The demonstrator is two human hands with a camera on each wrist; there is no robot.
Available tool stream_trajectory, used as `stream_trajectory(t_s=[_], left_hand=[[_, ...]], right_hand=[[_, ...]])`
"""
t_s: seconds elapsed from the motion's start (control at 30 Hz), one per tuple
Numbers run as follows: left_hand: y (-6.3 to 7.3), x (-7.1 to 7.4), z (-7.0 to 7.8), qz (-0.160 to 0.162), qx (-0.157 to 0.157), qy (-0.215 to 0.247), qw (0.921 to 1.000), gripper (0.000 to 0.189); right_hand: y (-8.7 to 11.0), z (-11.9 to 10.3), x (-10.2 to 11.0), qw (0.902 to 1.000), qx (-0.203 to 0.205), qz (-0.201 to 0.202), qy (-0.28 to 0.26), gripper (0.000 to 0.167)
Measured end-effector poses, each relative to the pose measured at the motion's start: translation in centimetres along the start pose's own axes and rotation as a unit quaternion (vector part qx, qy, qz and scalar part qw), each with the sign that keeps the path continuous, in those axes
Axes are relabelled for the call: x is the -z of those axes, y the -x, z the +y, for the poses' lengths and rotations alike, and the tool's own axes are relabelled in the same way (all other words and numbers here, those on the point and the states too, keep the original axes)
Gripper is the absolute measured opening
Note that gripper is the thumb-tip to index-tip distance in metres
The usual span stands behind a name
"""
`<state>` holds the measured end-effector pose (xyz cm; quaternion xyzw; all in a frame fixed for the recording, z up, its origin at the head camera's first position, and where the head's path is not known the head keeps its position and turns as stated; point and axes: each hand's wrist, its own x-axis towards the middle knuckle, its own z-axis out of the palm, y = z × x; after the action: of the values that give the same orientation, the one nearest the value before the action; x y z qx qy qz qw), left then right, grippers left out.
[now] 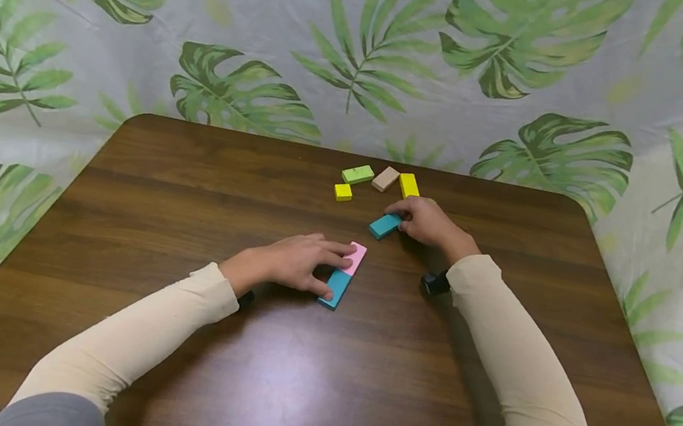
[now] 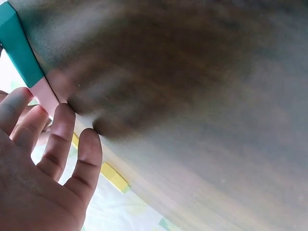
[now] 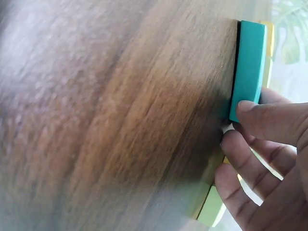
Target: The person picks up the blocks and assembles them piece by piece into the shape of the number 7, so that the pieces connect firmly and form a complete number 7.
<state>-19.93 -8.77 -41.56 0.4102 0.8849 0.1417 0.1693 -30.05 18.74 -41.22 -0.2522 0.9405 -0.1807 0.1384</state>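
On the brown table, a pink block [image 1: 357, 256] and a teal block [image 1: 338, 288] lie end to end in one slanting line. My left hand [image 1: 300, 262] rests over them, fingertips on the pink block and thumb near the outer end of the teal one. In the left wrist view, its fingers [image 2: 61, 125] are loosely extended. Farther back and to the right, my right hand [image 1: 427, 223] pinches one end of a second teal block [image 1: 385, 226]. The right wrist view shows the thumb [image 3: 255, 113] on this block's face, with a finger partly hidden behind it.
Behind the second teal block lie a green block [image 1: 357, 174], a tan block [image 1: 385, 179], a long yellow block [image 1: 408, 185] and a small yellow block [image 1: 342, 192]. A leaf-patterned curtain [image 1: 368, 46] hangs beyond the table's far edge.
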Motion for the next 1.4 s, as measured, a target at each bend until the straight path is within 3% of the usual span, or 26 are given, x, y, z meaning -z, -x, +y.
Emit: stream_trajectory(t_s=[0.37, 0.63, 1.1, 1.4], left_hand=[[-0.1, 0.0, -0.1, 0.003, -0.006, 0.001, 1.0, 0.069], [-0.1, -0.1, -0.1, 0.001, -0.002, 0.004, 1.0, 0.069], [-0.2, -0.1, -0.1, -0.005, 0.003, 0.01, 0.9999, 0.069], [0.0, -0.1, -0.1, -0.002, -0.004, 0.009, 1.0, 0.068]], right_hand=[[-0.7, -0.4, 0.2, 0.9995, -0.025, -0.014, -0.016, 0.04], [-1.2, -0.9, 0.1, 0.9995, -0.007, -0.018, -0.025, 0.042], [-1.4, -0.4, -0.3, 0.9957, -0.026, -0.023, -0.086, 0.041], [-1.5, -1.0, -0.5, 0.9959, -0.011, -0.027, -0.086, 0.04]])
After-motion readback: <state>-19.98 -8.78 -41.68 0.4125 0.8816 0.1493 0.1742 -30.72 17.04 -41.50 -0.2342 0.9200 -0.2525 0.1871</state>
